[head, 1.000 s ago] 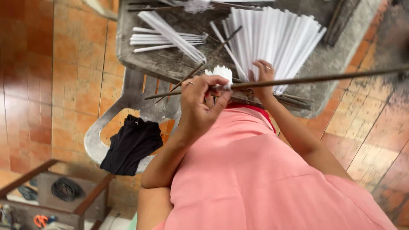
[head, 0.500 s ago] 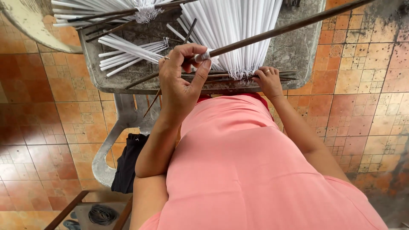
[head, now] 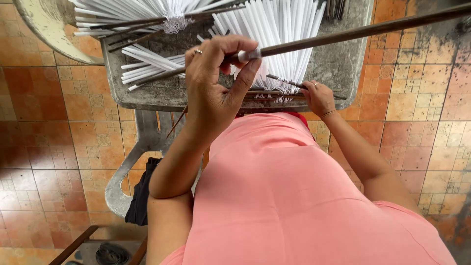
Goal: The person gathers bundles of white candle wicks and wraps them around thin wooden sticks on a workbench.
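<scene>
**Orange tiles, grey table, sticks in hand**

Orange floor tiles under a worn grey table (head: 338,64) spread with fanned white sticks (head: 274,29). Left hand (head: 216,78) raised above the table edge, fingers closed around the white-wrapped end of a long dark rod (head: 353,32). Right hand (head: 318,97) resting at the table's near edge, fingers pinched on a thin dark stick (head: 284,81). Probably light, stiff, easily snapped; best held near the wrapped end.

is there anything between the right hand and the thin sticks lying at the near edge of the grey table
Nothing visible. The right hand already rests on the thin dark sticks at the near edge of the grey table. The left hand is apart, pinching a long stick by its white-wrapped end.
</scene>
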